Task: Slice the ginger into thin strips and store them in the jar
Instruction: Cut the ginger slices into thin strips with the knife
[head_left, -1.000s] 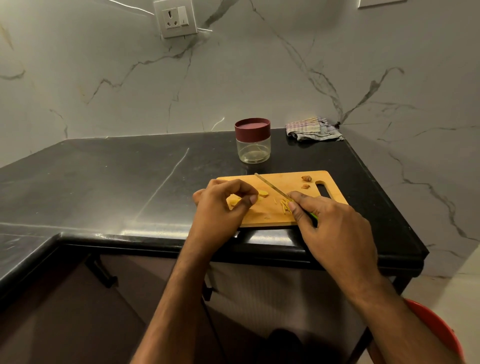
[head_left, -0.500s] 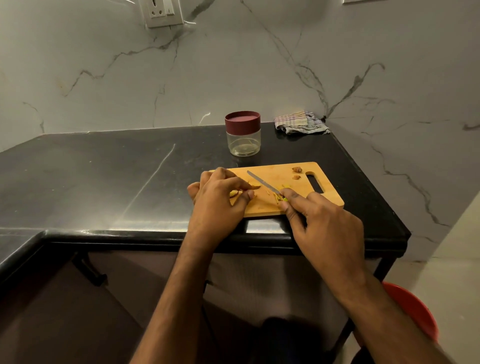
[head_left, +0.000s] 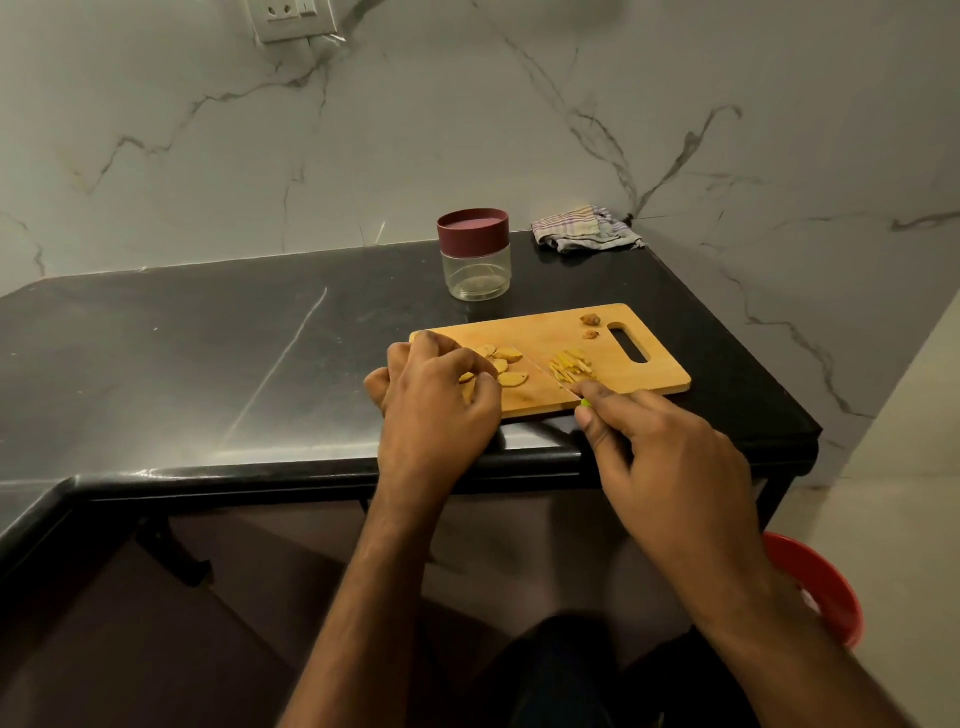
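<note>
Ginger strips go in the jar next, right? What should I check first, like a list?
1. Jar open: not ok, lid on.
2. Jar empty: ok, looks empty.
3. All slices cut: not ok, several are whole.
4. Strips piled on board: ok.
5. Right hand free: not ok, holds knife.
6. Left hand free: cannot tell, fingers curl over slices.

You have one wooden cutting board (head_left: 644, 382), one lidded glass jar (head_left: 474, 255), one knife (head_left: 558, 382), one folded cloth (head_left: 584, 228), two ginger scraps (head_left: 590, 326), and roughly six ginger slices (head_left: 506, 366).
</note>
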